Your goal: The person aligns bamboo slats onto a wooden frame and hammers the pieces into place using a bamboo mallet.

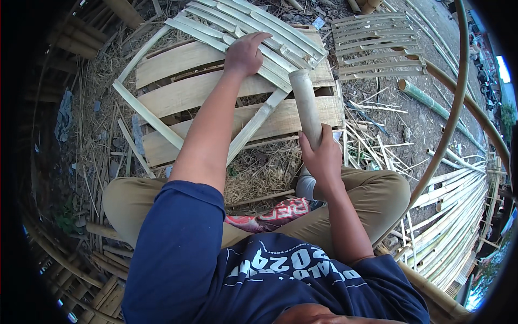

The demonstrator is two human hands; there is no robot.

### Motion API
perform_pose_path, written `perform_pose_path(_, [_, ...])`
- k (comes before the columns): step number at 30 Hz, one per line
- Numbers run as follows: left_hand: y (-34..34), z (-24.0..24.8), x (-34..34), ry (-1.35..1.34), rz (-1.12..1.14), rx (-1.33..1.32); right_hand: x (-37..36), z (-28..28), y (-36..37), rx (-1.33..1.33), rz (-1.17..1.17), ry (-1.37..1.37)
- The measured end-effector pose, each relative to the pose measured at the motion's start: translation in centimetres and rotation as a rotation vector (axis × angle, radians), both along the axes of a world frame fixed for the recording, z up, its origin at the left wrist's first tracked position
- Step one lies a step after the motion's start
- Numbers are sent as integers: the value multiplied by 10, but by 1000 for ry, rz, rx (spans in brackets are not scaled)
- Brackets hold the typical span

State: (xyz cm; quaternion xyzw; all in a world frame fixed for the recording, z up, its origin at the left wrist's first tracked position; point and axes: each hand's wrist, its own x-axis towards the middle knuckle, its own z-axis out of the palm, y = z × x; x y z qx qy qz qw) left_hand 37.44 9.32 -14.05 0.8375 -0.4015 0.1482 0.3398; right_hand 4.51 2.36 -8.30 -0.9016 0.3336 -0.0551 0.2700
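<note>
A panel of pale split-bamboo slats lies slantwise on a low platform of wide wooden boards. Two long strips of its frame reach toward me. My left hand is closed over a slat of the panel, its thumb stretched to the right and its other fingers largely hidden. My right hand grips the lower part of a short, thick, pale round wooden club. The club stands nearly upright in view, its blunt top close to the panel's right corner; whether they touch I cannot tell.
A smaller slatted panel lies at the far right. Beyond it are a green bamboo pole and a large stack of bamboo poles. A curved pole arches along my right. Thin offcuts and straw litter the ground.
</note>
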Motion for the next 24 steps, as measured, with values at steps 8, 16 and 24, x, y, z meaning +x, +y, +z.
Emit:
perform_pose_path(8, [-3,2,-4,30,35,86,1,7,-5,107,-206,-534])
perform_pose_path(16, [-1,1,2,57,26,36,6,13,-13,-139,84,74])
perform_pose_path(24, [3,1,-2,34,47,84,3,11,-10,38,30,105])
